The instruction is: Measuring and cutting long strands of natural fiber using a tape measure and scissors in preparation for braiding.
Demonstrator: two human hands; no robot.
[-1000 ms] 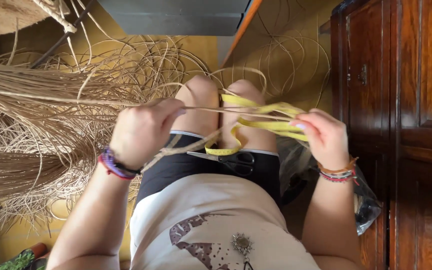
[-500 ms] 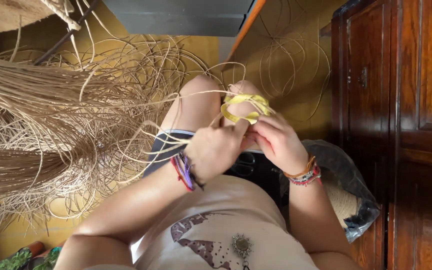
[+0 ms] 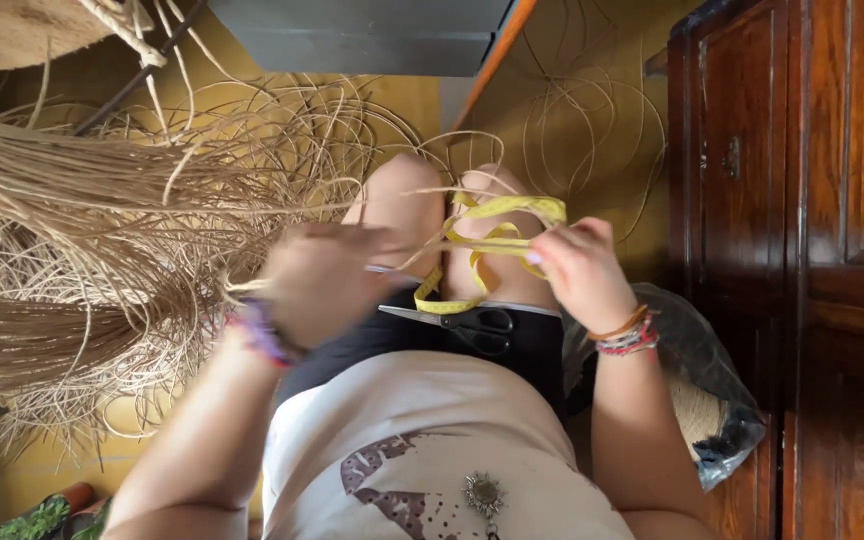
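Yellow measuring tape point(image 3: 497, 240) loops at 12 o'clock above your lap, pinched in your right hand point(image 3: 577, 275). Your left hand point(image 3: 317, 285) is blurred, fist closed on pale fibre strands point(image 3: 422, 255). At 4 o'clock, 1 plastic bag point(image 3: 702, 400) holds woven straw. Scissors point(image 3: 462, 322) rest on your lap.

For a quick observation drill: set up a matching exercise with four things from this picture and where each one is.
Things:
1. yellow tape measure
2. scissors
3. bundle of straw fibres
4. dark wooden cabinet

Places:
A. lying on the lap, on the dark shorts
B. along the right edge of the view
C. looped in the right hand
D. spread out on the left side, beside the left hand

Pairs: 1-C, 2-A, 3-D, 4-B
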